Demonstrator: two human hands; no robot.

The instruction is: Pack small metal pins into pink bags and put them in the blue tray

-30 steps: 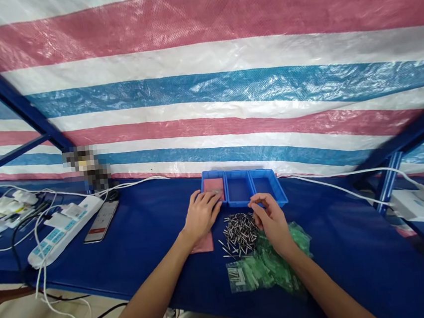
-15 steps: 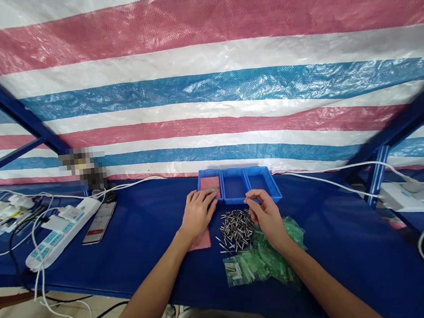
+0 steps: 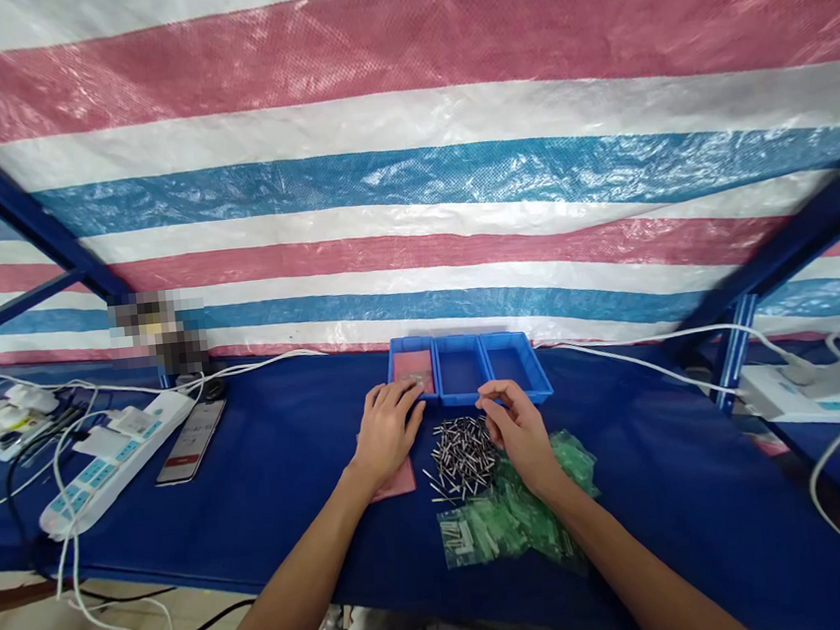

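My left hand (image 3: 388, 429) lies palm down with its fingers stretched out, its fingertips at the front of the left blue bin (image 3: 434, 368). Under that hand, a pink packet or sheet (image 3: 400, 482) shows on the table. Inside the same bin is another pink piece (image 3: 412, 361), partly covered by something small and clear near my fingertips. My right hand (image 3: 518, 432) is held in a pinch in front of the bins; what is between the fingertips is too small to make out. Below it lie a heap of short metal pins (image 3: 462, 458) and green-tinted plastic bags (image 3: 517, 514).
Two more blue bins, a middle one (image 3: 462, 370) and a right one (image 3: 515, 365), adjoin the left bin. Leftward are a phone (image 3: 191, 443) and a white power strip (image 3: 112, 473) with cables. Another power strip (image 3: 806, 392) stands at the right. Striped sheeting (image 3: 408, 187) hangs behind.
The whole view has shifted slightly. My right hand's pinched fingertips have come a little lower, towards the pins. My left hand stays at the left bin.
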